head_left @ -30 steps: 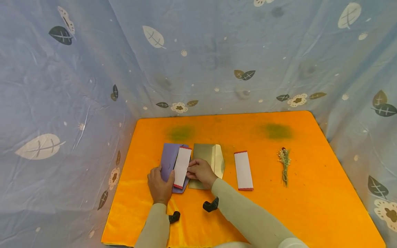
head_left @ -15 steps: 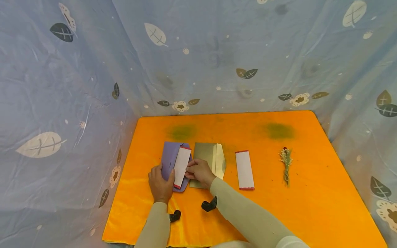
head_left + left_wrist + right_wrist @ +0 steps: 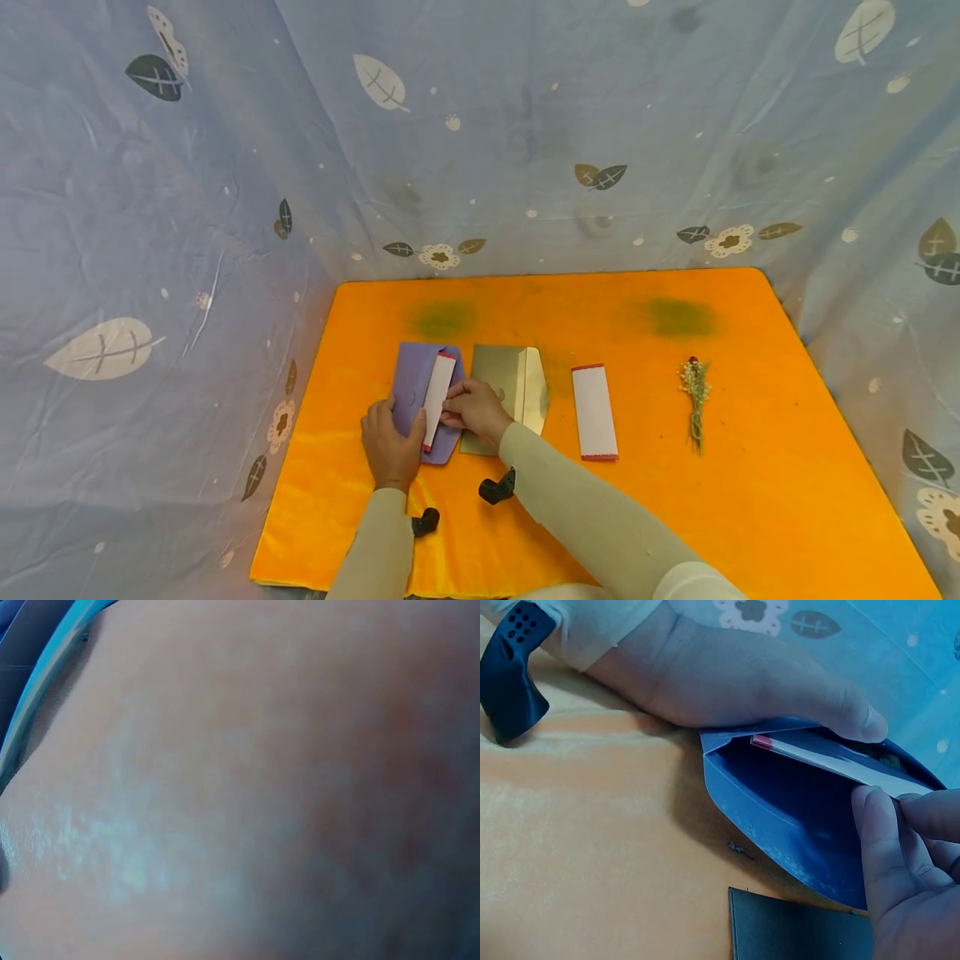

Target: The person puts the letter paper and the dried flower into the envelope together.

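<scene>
A purple envelope (image 3: 412, 375) lies at the left of the orange cloth with its flap opened to the right. My left hand (image 3: 392, 446) grips its near left part, the thumb along the pocket's mouth. Between thumb and fingers, my right hand (image 3: 478, 412) pinches the right edge of a white folded paper (image 3: 439, 396) with red ends. Seen from the right wrist, the paper (image 3: 832, 765) is partly inside the blue-looking envelope pocket (image 3: 780, 817), whose mouth gapes. Skin fills most of the left wrist view.
Under the right hand lies a gold envelope (image 3: 495, 367), flap open to the right. Farther right are another white folded paper (image 3: 594, 412) with red ends and a small dried-flower bunch (image 3: 694, 400). Patterned curtains (image 3: 525, 142) enclose the orange-covered table (image 3: 750, 517).
The right hand has moved slightly left, sliding the paper farther into the purple envelope, so less of its white face shows. The left hand keeps its hold.
</scene>
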A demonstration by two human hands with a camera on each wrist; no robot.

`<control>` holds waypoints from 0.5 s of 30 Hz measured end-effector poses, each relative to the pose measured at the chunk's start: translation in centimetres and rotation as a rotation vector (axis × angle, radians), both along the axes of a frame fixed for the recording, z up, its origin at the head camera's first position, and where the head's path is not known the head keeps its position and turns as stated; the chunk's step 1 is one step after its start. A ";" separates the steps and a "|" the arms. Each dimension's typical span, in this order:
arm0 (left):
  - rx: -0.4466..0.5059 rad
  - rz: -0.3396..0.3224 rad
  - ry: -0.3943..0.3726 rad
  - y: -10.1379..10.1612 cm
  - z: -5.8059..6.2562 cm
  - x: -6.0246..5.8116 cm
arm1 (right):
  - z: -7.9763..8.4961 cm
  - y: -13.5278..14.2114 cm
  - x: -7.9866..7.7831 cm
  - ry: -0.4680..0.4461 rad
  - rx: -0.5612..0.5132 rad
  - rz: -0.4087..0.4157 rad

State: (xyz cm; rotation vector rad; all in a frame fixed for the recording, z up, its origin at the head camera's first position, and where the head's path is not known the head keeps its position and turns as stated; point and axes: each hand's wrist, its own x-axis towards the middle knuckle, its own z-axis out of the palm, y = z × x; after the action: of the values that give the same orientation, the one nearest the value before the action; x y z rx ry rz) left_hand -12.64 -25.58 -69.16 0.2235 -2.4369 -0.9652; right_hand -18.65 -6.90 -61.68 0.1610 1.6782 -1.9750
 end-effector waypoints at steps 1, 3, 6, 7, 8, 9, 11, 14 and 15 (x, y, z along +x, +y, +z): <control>0.002 -0.001 -0.001 0.0 0.0 0.0 | 0.0 -0.1 0.0 0.005 0.001 0.001; 0.001 -0.001 0.002 0.0 0.0 0.0 | 0.1 -0.2 -0.1 0.007 0.002 0.001; -0.009 -0.006 0.005 0.0 -0.2 -0.1 | 0.0 -0.3 -0.2 0.010 0.003 0.003; -0.014 -0.007 0.005 0.0 -0.2 -0.1 | -0.1 -0.3 -0.2 0.009 0.004 0.004; -0.020 -0.009 0.007 0.0 -0.3 -0.1 | -0.1 -0.3 -0.3 0.008 0.005 0.007; -0.024 -0.010 0.011 0.0 -0.4 -0.1 | -0.1 -0.4 -0.3 0.010 0.008 0.013; -0.036 -0.009 0.016 -0.1 -0.5 -0.2 | -0.2 -0.4 -0.4 0.009 0.014 0.025; -0.042 -0.003 0.028 -0.2 -0.6 -0.2 | -0.2 -0.6 -0.6 0.012 0.024 0.042; -0.045 -0.002 0.030 -0.2 -0.6 -0.2 | -0.1 -0.7 -0.6 0.011 0.027 0.045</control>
State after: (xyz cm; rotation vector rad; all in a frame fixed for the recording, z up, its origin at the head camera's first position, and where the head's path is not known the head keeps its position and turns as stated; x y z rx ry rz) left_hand -12.84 -25.76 -69.75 0.1899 -2.4284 -0.9073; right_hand -19.25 -7.55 -61.81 0.1215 1.7018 -1.9246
